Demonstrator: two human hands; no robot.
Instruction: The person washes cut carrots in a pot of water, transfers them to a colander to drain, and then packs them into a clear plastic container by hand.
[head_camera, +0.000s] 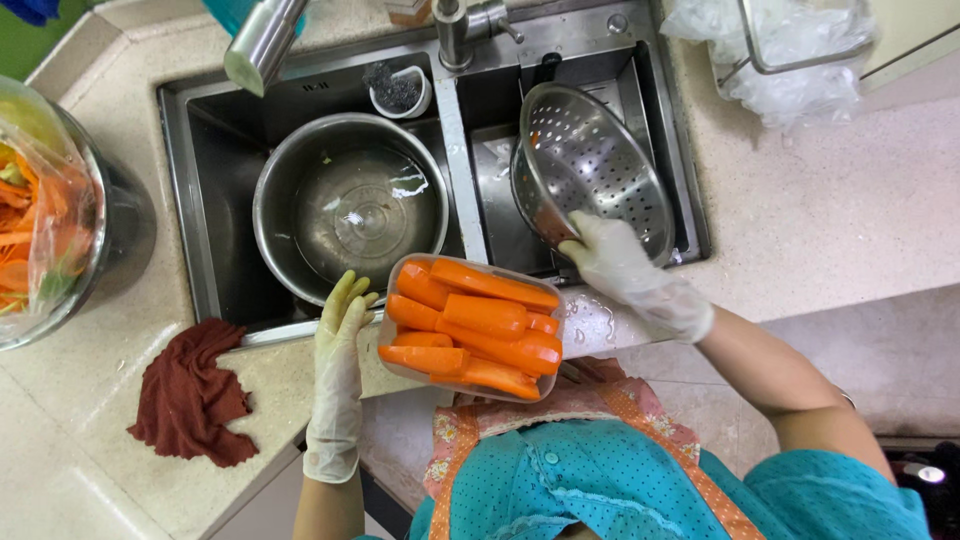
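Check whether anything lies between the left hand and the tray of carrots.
Nothing visible does. The left hand already rests against the left side of the tray of carrots, fingers open. The right hand grips the rim of the colander, tilted in the right sink basin.

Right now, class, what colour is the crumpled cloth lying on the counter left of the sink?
Dark reddish-brown; the cloth shows best in the head view, near the left hand.

Left hand (338, 345), lower centre-left of the frame: covered by a thin, translucent, whitish disposable glove reaching past the wrist, cuff wrinkled. Right hand (612, 262), centre-right: identical glove. Forearms unsleeved. Torso, bottom centre: teal dotted garment (560, 485) under a pink floral apron (585, 405) with orange trim.
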